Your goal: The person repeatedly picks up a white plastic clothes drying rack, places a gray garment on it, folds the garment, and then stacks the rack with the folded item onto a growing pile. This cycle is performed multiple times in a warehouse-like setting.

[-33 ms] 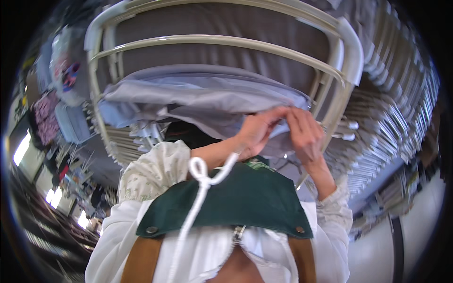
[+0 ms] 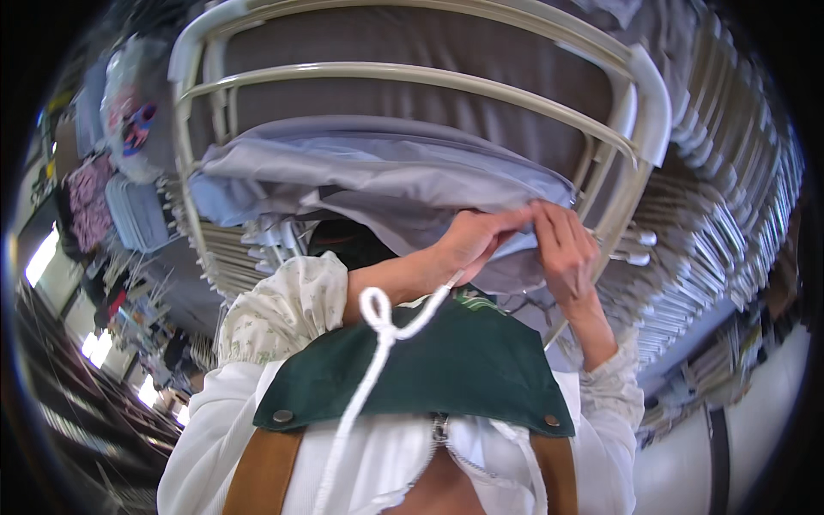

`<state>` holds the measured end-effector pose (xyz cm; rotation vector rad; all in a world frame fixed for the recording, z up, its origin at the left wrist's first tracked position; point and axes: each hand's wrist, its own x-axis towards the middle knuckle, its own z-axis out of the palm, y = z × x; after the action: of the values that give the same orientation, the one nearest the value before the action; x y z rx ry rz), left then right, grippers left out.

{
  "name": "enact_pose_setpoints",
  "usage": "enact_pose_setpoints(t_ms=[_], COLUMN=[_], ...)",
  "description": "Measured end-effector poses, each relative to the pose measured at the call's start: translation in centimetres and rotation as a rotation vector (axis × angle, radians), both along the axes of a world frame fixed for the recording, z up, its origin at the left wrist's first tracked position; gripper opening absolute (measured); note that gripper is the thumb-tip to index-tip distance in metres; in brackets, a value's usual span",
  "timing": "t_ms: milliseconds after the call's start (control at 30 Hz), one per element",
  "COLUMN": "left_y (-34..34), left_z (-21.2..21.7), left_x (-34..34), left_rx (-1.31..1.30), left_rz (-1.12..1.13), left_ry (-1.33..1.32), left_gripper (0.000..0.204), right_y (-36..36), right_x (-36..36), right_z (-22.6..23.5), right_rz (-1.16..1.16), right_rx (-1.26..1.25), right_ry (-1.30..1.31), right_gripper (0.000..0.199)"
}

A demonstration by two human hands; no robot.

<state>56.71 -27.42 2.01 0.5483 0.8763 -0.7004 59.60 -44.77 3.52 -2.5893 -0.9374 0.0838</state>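
Note:
A pale grey-lavender piece of cloth lies bunched across the bars of a cream metal rack in front of me. At its right end, my left hand and my right hand meet, with fingertips almost touching. Thumb and fingers of both hands are closed on the cloth's edge, pinching it. Below them, a fold of the same cloth hangs between my wrists. The exact spot under the fingertips is hidden.
The cream tubular rack frames the cloth, with dark grey fabric behind its bars. Several pale hangers crowd the right side. Folded blue cloth and a clear plastic bag are at the left. A white cord hangs before my green apron.
The whole view has shifted slightly, so the rack and hands appear a little farther right. Both hands keep their pinch on the cloth, with little change in pose.

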Motion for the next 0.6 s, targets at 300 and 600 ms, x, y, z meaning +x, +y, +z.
enact_pose_setpoints(t_ms=[300, 600], left_y=[37.4, 43.9], left_z=[3.8, -2.4], left_x=[0.8, -2.2], left_rx=[1.435, 1.72], left_rz=[-1.351, -1.011], left_ry=[-1.314, -1.543], left_gripper=[0.05, 0.051], right_y=[1.4, 2.7], right_x=[-0.7, -1.3], right_z=[-0.9, -3.7], right_rz=[-0.008, -0.197], right_rx=[0.028, 0.042], right_ry=[-0.017, 0.393], right_gripper=[0.039, 0.029])
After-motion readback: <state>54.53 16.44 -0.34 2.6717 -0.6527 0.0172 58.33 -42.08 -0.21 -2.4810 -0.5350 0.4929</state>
